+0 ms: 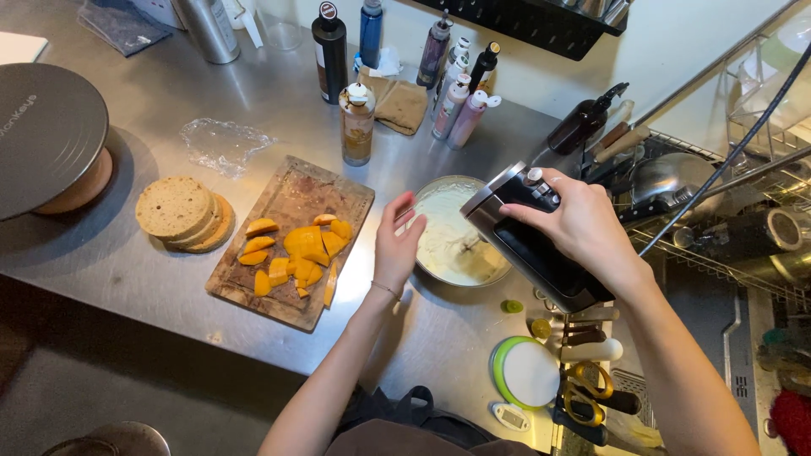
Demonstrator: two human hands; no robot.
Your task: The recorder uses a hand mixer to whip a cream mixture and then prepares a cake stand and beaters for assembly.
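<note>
My right hand [583,224] grips a black and silver hand mixer [528,245] held over a metal bowl [431,187] of white cream [443,236]. The mixer's beaters dip into the cream. My left hand [397,245] rests against the bowl's left rim, fingers apart. To the left lies a wooden cutting board [291,190] with several orange mango slices [308,249] on it. Round sponge cake layers [179,211] are stacked on the steel counter further left.
A dark cake turntable [46,139] stands at far left. Bottles and squeeze bottles [460,105] line the back wall. Crumpled plastic wrap [221,143] lies near the board. A white round lid [525,371], scissors [587,393] and knives sit at front right; a dish rack [718,219] at right.
</note>
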